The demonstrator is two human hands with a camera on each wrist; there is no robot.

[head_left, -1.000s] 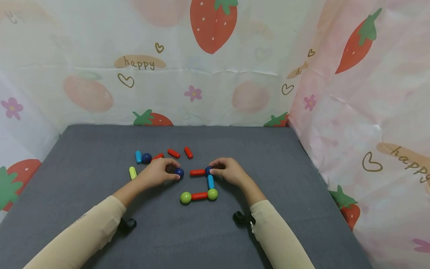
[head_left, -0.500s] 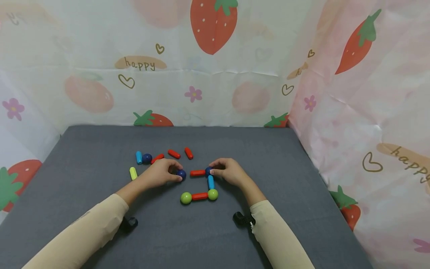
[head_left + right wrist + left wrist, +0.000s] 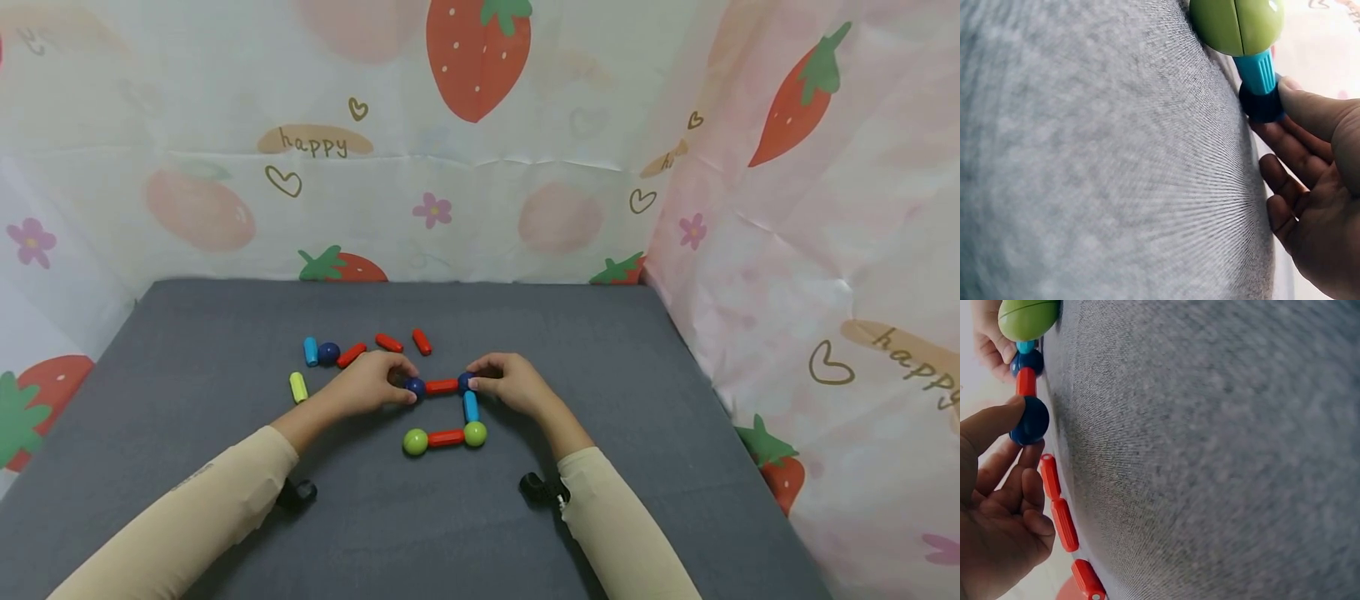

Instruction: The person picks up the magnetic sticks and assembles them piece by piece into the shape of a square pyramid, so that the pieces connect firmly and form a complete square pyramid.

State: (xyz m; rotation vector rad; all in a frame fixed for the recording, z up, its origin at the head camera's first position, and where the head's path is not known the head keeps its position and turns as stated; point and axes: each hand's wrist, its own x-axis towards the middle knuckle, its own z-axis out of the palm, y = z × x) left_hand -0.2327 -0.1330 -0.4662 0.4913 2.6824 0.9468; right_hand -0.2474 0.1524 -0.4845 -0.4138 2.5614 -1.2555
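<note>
My left hand (image 3: pixel 373 382) pinches a dark blue ball (image 3: pixel 1030 422) between thumb and fingers. That ball meets the left end of a red rod (image 3: pixel 442 387). At the rod's other end, my right hand (image 3: pixel 512 382) pinches a second dark blue ball (image 3: pixel 1261 103). From this ball a light blue rod (image 3: pixel 471 407) runs toward me to a green ball (image 3: pixel 475 433). Another red rod (image 3: pixel 446 437) links it to a second green ball (image 3: pixel 415 442) on the left. Together the pieces form a shape with its left side unjoined.
Behind my left hand lie a light blue rod (image 3: pixel 311 352), a dark blue ball (image 3: pixel 328 354) and red rods (image 3: pixel 388 342). A yellow-green rod (image 3: pixel 297 387) lies left of my wrist. Grey cloth (image 3: pixel 420 533) covers the table, and a printed curtain (image 3: pixel 480 200) hangs behind it.
My left hand has moved right with its dark blue ball, closing the gap to the red rod's end. My right hand stays on its ball.
</note>
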